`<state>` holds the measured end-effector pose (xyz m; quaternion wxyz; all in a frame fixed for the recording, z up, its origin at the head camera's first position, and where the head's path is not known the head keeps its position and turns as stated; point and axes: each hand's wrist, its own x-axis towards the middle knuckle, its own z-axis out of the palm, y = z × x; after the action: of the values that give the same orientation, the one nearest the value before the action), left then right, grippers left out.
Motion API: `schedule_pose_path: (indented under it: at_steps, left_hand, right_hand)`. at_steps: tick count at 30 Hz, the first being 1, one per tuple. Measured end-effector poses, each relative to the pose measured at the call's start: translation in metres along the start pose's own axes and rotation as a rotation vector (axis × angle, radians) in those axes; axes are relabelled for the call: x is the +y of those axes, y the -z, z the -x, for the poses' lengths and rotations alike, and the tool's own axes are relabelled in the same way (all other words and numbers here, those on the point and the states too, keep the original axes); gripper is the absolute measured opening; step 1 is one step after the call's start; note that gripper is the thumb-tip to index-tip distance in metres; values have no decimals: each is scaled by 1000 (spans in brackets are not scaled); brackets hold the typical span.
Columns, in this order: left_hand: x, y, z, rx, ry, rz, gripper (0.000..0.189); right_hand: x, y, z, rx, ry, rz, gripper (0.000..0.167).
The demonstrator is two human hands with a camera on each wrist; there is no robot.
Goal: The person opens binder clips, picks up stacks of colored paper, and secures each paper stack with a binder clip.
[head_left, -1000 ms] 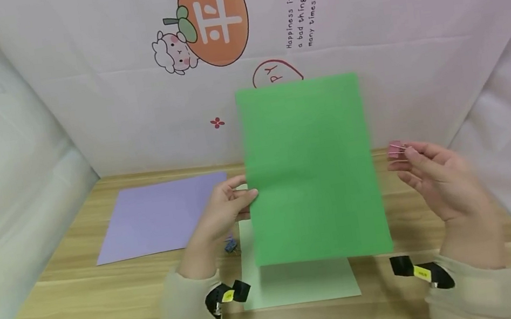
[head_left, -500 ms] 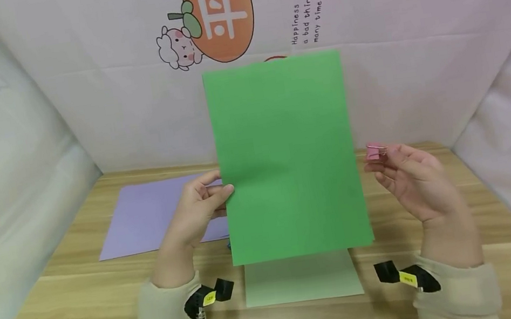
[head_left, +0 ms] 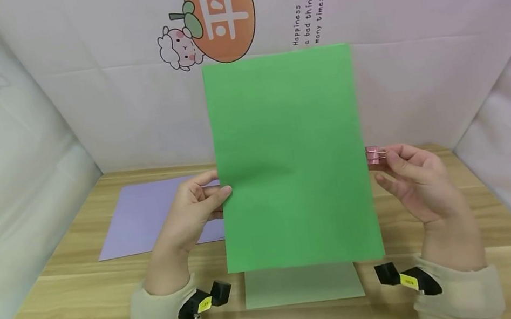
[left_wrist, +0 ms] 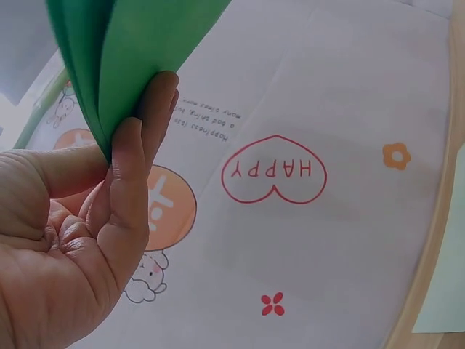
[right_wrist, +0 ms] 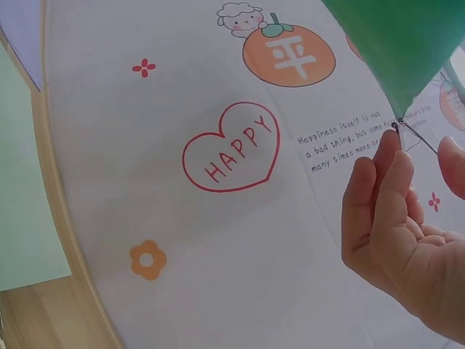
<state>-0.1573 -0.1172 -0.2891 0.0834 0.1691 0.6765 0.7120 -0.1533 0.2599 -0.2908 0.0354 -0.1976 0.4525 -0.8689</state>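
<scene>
Green paper (head_left: pixel 284 122) stands upright above the table, and more than one layer shows in the left wrist view. My left hand (head_left: pixel 197 200) pinches its left edge, thumb in front and fingers behind. At the opposite edge, my right hand (head_left: pixel 420 180) grips a pink binder clip (head_left: pixel 374 155) between thumb and fingers. The clip meets the right edge of the paper; in the right wrist view its wire handle (right_wrist: pixel 423 138) sticks out from the paper's edge. How far the clip reaches over the sheets cannot be told.
Below the green paper a pale green sheet (head_left: pixel 303 286) lies on the wooden table (head_left: pixel 70 305), partly covered from view. Purple paper (head_left: pixel 134 220) lies at the left. A printed white cloth (head_left: pixel 419 71) hangs behind, with more cloth at both sides.
The green paper has moved left and come up closer, now hiding the small blue clip on the table. My right hand has brought the pink binder clip left to the paper's right edge.
</scene>
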Motion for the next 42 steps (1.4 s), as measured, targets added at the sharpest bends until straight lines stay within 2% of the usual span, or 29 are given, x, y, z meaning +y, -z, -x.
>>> schedule_pose_path:
  at_steps: [11, 21, 32, 42]
  left_hand:
    - [3, -1, 4, -12, -30, 0, 38]
    - [0, 0, -1, -4, -16, -4, 38]
    - [-1, -2, -2, -11, 6, 25, 39]
    - [-3, -2, -4, -5, 24, 11, 40]
  right_hand:
    - [-5, 0, 2, -31, -35, -29, 31]
    - [-4, 2, 2, -52, -43, -59, 31]
    - [-4, 2, 0, -46, -54, 21, 33]
    - [-6, 8, 2, -35, -73, 16, 34]
